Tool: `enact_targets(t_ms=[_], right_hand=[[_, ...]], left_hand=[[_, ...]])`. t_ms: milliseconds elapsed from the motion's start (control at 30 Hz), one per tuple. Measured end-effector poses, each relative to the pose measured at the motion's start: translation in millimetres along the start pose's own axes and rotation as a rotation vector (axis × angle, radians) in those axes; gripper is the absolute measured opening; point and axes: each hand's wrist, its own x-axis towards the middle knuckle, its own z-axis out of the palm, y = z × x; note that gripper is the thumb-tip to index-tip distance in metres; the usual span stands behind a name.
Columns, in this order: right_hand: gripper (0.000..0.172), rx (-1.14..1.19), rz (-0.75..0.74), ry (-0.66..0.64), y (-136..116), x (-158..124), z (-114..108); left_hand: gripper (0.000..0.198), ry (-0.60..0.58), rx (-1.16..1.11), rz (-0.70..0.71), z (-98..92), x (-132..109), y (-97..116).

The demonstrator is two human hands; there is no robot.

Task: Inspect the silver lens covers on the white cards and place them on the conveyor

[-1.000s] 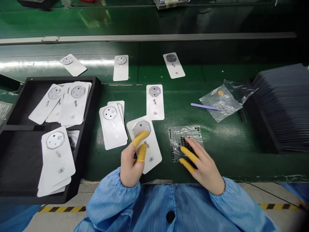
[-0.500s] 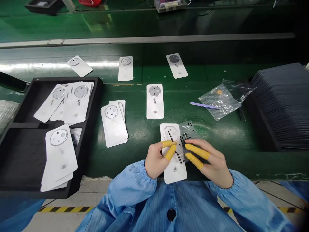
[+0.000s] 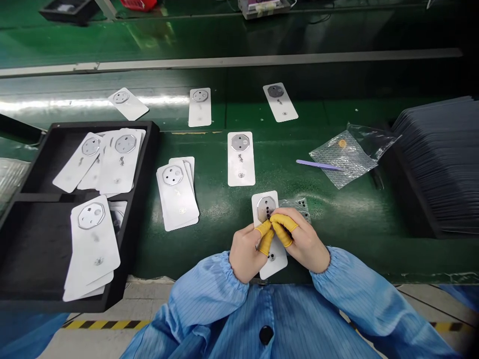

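Both hands meet fingertip to fingertip over a white card (image 3: 275, 267) with a grey octagonal dial at its top. My left hand (image 3: 250, 249), yellow covers on thumb and finger, is closed in a pinch on a narrow strip of black dots (image 3: 268, 211), which runs above and below the fingers. At the same spot my right hand (image 3: 299, 240) also pinches, its covered fingertips against the left ones; what lies between them is hidden. Partly under the right hand is a clear sheet (image 3: 295, 203) bearing more black dots.
Ahead lies a single card (image 3: 241, 162); a small card stack (image 3: 177, 197) is to its left. A black divided tray (image 3: 140, 194) holds more cards. Purple tweezers (image 3: 318, 165) touch a bubble-wrap pouch (image 3: 340, 162). Dark sheets (image 3: 441, 164) stand packed at the right.
My right hand has moved left from the dotted clear sheet to meet my left fingertips, and its fingers have closed. The sheet and the card beneath have shifted slightly.
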Motion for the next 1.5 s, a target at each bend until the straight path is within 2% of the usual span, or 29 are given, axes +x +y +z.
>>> enact_targets(t_ms=[167,300,400,500,567,667,767,833,933,1067,1133,1233,1367,1433,1500], right_hand=[[0.012,0.021,0.104,0.064,3,1,6],[0.012,-0.042,0.182,0.186,14,0,5],[0.014,-0.105,0.172,0.181,23,-1,6],[0.015,-0.158,0.133,0.108,29,-2,9],[0.017,-0.192,0.112,0.082,33,-3,9],[0.019,-0.290,0.060,0.056,42,-5,-1],[0.021,-0.415,0.008,0.022,50,-4,-18],[0.021,-0.439,0.014,0.030,51,1,-29],[0.018,-0.439,0.025,0.123,42,13,-39],[0.019,-0.384,-0.014,0.194,17,29,-36],[0.020,-0.312,-0.036,0.170,2,36,-30],[0.022,-0.223,-0.058,0.166,-20,44,-20],[0.027,-0.176,-0.119,0.189,-39,47,-7],[0.031,-0.149,-0.115,0.151,-44,44,-3],[0.036,-0.124,-0.089,0.107,-47,40,-4]], left_hand=[[0.023,-0.032,0.019,0.049,1.5,0,-4],[0.025,-0.001,-0.162,-0.068,-15.3,-3,-1],[0.044,0.057,-0.395,-0.225,-36.4,-7,3],[0.063,0.065,-0.779,-0.365,-52.2,-7,7],[0.064,0.056,-0.980,-0.426,-56.3,-4,9],[0.051,0.058,-1.115,-0.507,-54.8,0,7],[0.043,0.096,-1.098,-0.572,-50.2,2,3],[0.046,0.139,-1.055,-0.592,-46.8,1,0],[0.058,0.242,-0.964,-0.592,-40.4,2,-5],[0.081,0.362,-0.848,-0.544,-36.1,2,-14],[0.090,0.348,-0.871,-0.545,-40.2,1,-14],[0.091,0.261,-0.976,-0.566,-51.9,-2,-5],[0.090,0.178,-1.038,-0.449,-61.4,-9,19],[0.083,0.175,-1.006,-0.399,-61.1,-12,30],[0.064,0.162,-0.955,-0.375,-59.2,-15,37]])
